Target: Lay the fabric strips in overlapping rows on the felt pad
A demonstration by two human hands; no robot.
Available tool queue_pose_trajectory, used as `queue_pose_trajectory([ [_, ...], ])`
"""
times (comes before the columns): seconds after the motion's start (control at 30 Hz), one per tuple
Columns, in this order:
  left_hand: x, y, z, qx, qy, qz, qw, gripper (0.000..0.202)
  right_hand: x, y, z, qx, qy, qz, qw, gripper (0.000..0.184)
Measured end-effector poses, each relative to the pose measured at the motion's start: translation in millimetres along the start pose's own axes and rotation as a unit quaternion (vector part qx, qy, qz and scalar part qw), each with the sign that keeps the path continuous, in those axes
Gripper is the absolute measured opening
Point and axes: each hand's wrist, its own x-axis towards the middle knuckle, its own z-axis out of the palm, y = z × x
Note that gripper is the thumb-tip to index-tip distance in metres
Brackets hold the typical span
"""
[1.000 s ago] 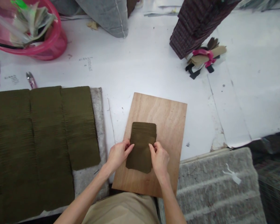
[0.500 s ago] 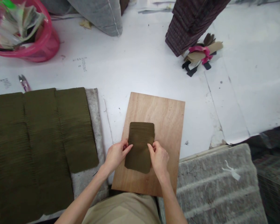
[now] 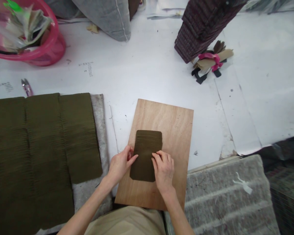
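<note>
A small stack of olive-green fabric pieces (image 3: 146, 148) lies on a plywood board (image 3: 172, 130) in front of me. My left hand (image 3: 120, 164) grips the stack's left edge, thumb and fingers pinched on it. My right hand (image 3: 163, 169) lies over the stack's right side, fingers curled down onto the top piece. Both hands touch the stack near its lower half.
Three long rows of fanned olive pieces (image 3: 39, 147) cover grey felt at the left. A pink basin (image 3: 46, 49) of scraps and small snips (image 3: 26, 87) lie at the back left. A dark stack (image 3: 201, 26) and a tied bundle (image 3: 210, 62) stand behind. Grey felt (image 3: 230, 199) lies at the right.
My right hand has slid leftward from the stack's right edge onto its top. The left hand keeps its grip; the stack has barely shifted.
</note>
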Motion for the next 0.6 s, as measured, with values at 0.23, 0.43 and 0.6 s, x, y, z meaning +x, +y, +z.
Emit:
queue_pose_trajectory([
  [0.23,-1.5,-4.4,2.1,-0.010,-0.001,0.017,1.000,0.020,-1.1,0.9,-3.3,0.009,0.004,-0.023,1.000,0.018],
  [0.43,-2.0,-4.2,-0.4,-0.006,-0.012,0.019,1.000,0.018,0.1,3.3,-7.1,0.023,0.003,-0.038,0.999,0.017],
  [0.6,-1.4,-2.8,-2.6,-0.009,-0.020,0.019,1.000,0.017,4.1,9.3,-3.5,0.040,0.005,-0.043,0.998,0.017],
])
